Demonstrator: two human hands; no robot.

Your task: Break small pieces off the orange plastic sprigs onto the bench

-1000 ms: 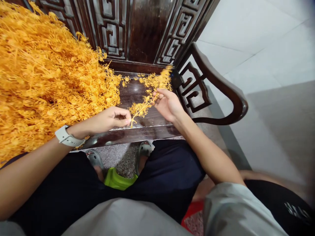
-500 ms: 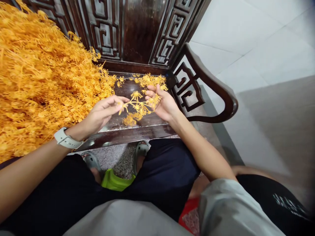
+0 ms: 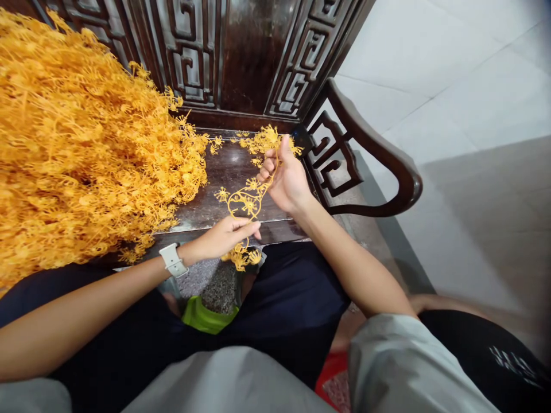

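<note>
dark wooden surface (image 3: 236, 163), carved back (image 3: 253, 63). at left, heaped yellow flower sprays (image 3: 94, 149). left hand (image 3: 224, 238), pinching one looped yellow sprig (image 3: 249, 203), strung between both hands. right hand (image 3: 287, 179), curled round its upper stem. light pinches best spare thin stems.

The bench (image 3: 232, 160) is of dark wood, smooth and glossy, a little scuffed near the seat's front. The sprig (image 3: 250, 203) and the heap (image 3: 94, 149) look like plastic, rather matt. The strap (image 3: 173, 260) seems smooth rubber, also matt. Shirt (image 3: 232, 373) and trousers (image 3: 293, 298) are soft cloth, without shine.
</note>
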